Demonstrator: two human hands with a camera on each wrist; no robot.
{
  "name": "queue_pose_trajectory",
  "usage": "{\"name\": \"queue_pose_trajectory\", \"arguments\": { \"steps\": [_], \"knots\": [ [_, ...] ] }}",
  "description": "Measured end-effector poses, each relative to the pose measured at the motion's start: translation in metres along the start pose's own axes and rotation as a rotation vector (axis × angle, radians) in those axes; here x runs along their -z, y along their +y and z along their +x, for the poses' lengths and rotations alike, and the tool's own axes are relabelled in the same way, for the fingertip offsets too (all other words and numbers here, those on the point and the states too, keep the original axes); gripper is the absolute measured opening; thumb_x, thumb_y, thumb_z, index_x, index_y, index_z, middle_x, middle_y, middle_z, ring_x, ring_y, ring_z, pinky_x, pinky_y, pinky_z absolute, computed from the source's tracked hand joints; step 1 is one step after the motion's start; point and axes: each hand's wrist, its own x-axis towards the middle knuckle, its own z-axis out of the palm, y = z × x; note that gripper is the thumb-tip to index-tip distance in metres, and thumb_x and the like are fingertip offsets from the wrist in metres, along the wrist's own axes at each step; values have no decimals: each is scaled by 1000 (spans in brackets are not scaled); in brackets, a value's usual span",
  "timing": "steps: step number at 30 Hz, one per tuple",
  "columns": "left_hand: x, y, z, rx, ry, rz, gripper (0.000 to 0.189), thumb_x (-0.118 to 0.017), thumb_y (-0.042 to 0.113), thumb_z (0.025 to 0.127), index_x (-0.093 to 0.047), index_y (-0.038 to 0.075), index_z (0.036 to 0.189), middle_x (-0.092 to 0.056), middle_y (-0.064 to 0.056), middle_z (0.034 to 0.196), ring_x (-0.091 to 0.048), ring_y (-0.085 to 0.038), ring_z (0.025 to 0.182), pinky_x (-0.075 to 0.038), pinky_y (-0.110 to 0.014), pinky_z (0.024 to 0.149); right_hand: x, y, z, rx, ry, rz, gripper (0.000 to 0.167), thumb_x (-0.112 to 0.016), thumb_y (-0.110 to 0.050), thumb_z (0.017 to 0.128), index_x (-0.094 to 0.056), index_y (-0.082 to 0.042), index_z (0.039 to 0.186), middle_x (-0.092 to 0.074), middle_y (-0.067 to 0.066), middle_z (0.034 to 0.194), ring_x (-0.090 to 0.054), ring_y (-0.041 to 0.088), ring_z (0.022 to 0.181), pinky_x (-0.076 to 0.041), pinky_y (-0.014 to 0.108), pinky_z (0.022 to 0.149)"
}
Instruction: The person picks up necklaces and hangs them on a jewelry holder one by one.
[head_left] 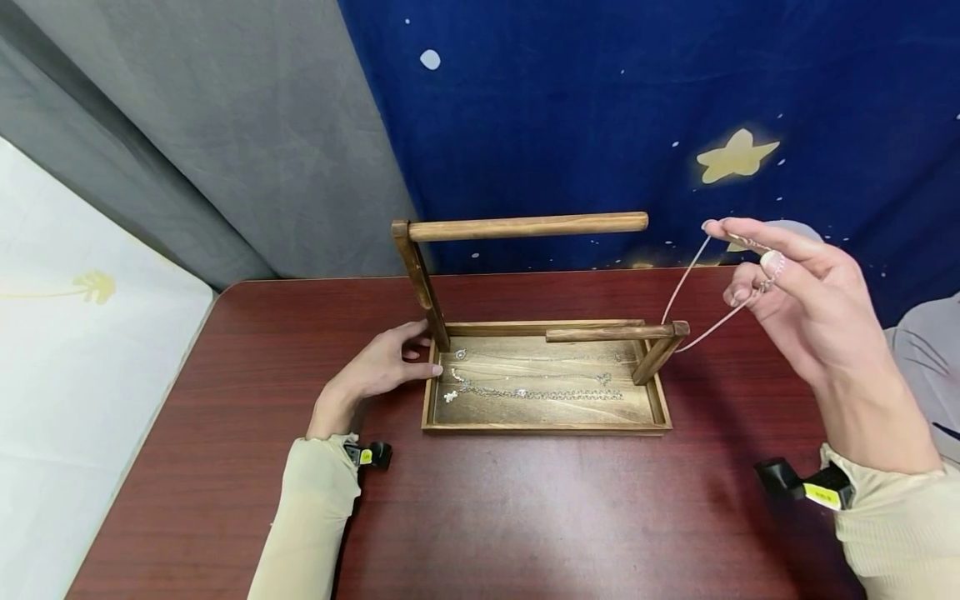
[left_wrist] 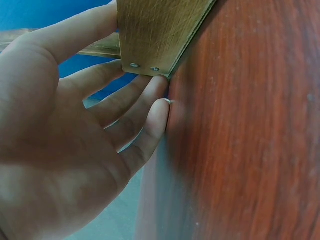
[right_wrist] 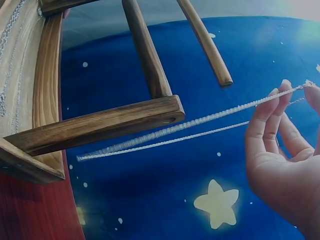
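Note:
A wooden tray [head_left: 543,427] stands mid-table with a tall bar [head_left: 525,226] on a left post and a low bar [head_left: 607,333] on a right post. Silver chains [head_left: 540,393] lie on the tray floor. My left hand [head_left: 416,352] rests with straight fingers against the tray's left end beside the tall post; in the left wrist view its fingertips [left_wrist: 159,85] touch the tray corner [left_wrist: 155,35]. My right hand [head_left: 757,267] is raised at the right, pinching a thin chain [head_left: 686,283] that stretches down and loops round the low bar's right end. The right wrist view shows that chain [right_wrist: 200,122] taut below the low bar [right_wrist: 100,125].
The dark red table [head_left: 525,517] reaches a left edge beside a white cloth [head_left: 75,350]. Grey and blue star-printed curtains [head_left: 600,108] hang close behind. A grey object [head_left: 930,358] sits at the table's right edge.

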Motion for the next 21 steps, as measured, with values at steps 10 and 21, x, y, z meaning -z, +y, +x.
{"name": "queue_pose_trajectory", "arguments": {
  "steps": [10, 21],
  "knots": [
    [1, -1, 0, 9, 6, 16, 72, -80, 18, 86, -45, 2, 147, -60, -16, 130, -59, -29, 117, -48, -44, 97, -2, 2, 13, -31, 34, -66, 39, -31, 18, 99, -43, 22, 136, -50, 35, 136, -65, 29, 73, -51, 34, 71],
    [1, -2, -1, 7, 7, 9, 74, -79, 19, 86, -43, -1, 147, -60, -18, 130, -59, -31, 117, -47, -46, 98, -11, 10, 24, -65, 69, -68, 39, -36, 22, 97, -46, 21, 134, -52, 34, 135, -65, 27, 70, -55, 31, 66]
  ]
}}
